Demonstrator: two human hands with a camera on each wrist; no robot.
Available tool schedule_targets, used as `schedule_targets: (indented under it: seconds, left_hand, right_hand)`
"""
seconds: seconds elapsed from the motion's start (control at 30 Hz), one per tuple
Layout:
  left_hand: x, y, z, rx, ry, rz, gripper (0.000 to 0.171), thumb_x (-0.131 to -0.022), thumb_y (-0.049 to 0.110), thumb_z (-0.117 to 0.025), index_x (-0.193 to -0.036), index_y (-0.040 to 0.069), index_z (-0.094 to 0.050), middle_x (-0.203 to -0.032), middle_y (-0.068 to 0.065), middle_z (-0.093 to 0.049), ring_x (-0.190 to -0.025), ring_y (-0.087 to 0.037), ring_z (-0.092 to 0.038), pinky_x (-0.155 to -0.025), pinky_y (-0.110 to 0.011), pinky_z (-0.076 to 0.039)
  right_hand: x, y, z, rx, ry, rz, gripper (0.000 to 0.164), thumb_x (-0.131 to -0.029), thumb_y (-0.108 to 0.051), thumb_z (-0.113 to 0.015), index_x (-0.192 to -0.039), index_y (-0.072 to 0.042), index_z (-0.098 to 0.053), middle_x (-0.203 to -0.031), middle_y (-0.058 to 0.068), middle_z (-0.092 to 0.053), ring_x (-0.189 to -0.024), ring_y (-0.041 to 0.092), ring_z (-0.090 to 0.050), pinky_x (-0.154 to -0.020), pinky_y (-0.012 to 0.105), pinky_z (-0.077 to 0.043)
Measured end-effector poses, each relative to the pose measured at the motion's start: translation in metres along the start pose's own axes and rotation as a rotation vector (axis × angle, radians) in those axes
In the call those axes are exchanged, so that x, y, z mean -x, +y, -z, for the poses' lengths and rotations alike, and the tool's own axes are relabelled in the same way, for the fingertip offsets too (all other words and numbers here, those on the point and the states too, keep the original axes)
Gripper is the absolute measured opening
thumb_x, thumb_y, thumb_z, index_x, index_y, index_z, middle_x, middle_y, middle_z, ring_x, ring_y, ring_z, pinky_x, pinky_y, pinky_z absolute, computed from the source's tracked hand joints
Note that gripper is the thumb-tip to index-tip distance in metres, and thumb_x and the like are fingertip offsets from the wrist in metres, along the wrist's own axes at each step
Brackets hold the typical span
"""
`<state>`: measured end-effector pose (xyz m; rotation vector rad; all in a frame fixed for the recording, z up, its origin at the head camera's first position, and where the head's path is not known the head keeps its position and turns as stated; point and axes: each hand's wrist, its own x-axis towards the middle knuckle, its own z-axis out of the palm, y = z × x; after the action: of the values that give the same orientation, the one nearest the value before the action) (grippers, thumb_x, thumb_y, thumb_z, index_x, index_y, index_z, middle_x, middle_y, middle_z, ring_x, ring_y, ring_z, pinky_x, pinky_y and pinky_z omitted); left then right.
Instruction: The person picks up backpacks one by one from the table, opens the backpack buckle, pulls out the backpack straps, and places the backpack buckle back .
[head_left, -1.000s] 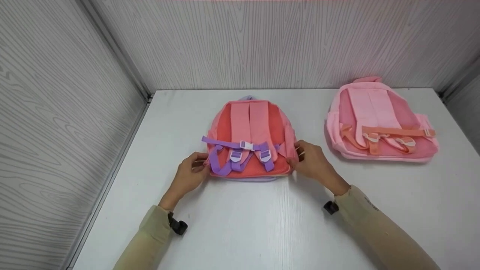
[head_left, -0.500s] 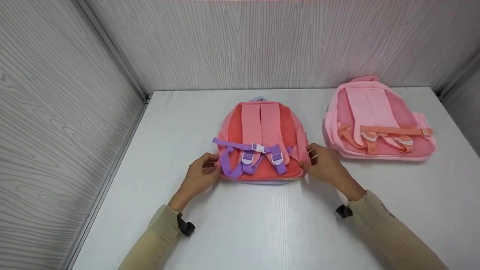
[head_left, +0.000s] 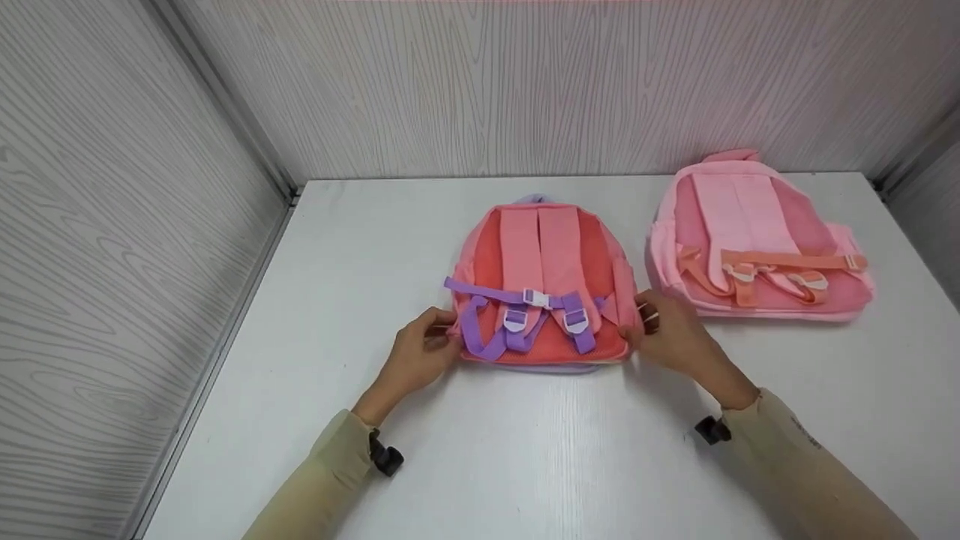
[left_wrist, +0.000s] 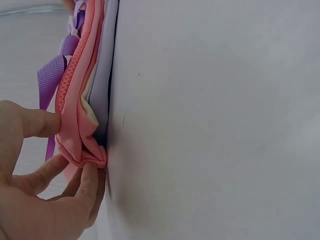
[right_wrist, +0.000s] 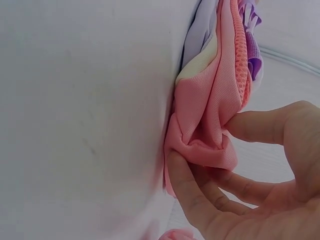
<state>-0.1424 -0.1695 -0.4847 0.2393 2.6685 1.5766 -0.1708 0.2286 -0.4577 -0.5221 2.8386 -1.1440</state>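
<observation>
We see the pink bag (head_left: 750, 217) just beyond the right grip (head_left: 679, 334) (whether they touch, we can't tell). That grip and the left grip (head_left: 421, 352) pinch the lower sides of the coral bag (head_left: 559, 255) between them. Beneath spreads a white tabletop (head_left: 487, 442); beyond both grips rises a grained wall (head_left: 480, 97).

Soft light, dimmer wrist views
Pale glare lies on the flat white table (head_left: 562, 450); soft shadow edges the coral-pink fabric backpack (left_wrist: 72, 125).
</observation>
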Motion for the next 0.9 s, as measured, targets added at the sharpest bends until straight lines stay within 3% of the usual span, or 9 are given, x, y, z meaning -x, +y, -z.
schedule_targets:
  seconds: [0.3,0.5,0.7,0.9]
  left_hand:
    - [-0.001,0.005,-0.016,0.055,-0.015,-0.009,0.028,-0.099,0.007,-0.071,-0.127,0.005,-0.067,-0.129,-0.012,-0.07,-0.123,-0.029,-0.066,-0.108,-0.04,-0.056]
    - [-0.001,0.008,-0.02,0.04,-0.026,-0.003,0.03,-0.098,0.01,-0.073,-0.128,0.008,-0.067,-0.13,-0.009,-0.069,-0.124,-0.027,-0.066,-0.108,-0.037,-0.055]
    - [-0.001,0.016,-0.008,-0.014,-0.075,0.038,0.04,-0.099,0.017,-0.076,-0.137,0.009,-0.066,-0.136,-0.01,-0.069,-0.123,-0.027,-0.069,-0.106,-0.041,-0.057]
    - [-0.002,0.028,0.012,-0.05,-0.088,0.065,0.042,-0.1,0.016,-0.074,-0.141,0.009,-0.066,-0.138,-0.012,-0.069,-0.118,-0.026,-0.071,-0.105,-0.045,-0.058]
  right_hand:
    - [0.011,0.008,0.012,0.011,-0.034,-0.109,0.04,-0.099,-0.019,-0.075,-0.13,0.003,-0.062,-0.116,0.022,-0.069,-0.103,0.037,-0.07,-0.09,0.054,-0.063]
    - [0.014,0.011,0.018,-0.005,-0.048,-0.143,0.041,-0.1,-0.02,-0.074,-0.133,0.001,-0.061,-0.12,0.022,-0.071,-0.107,0.038,-0.07,-0.092,0.054,-0.062]
    - [0.013,0.011,0.024,-0.006,-0.038,-0.168,0.041,-0.099,-0.024,-0.076,-0.131,0.0,-0.065,-0.12,0.021,-0.072,-0.108,0.038,-0.07,-0.092,0.054,-0.062]
    - [0.01,0.003,0.033,-0.013,-0.012,-0.185,0.052,-0.096,-0.03,-0.081,-0.133,0.002,-0.063,-0.124,0.025,-0.071,-0.114,0.043,-0.07,-0.094,0.057,-0.061]
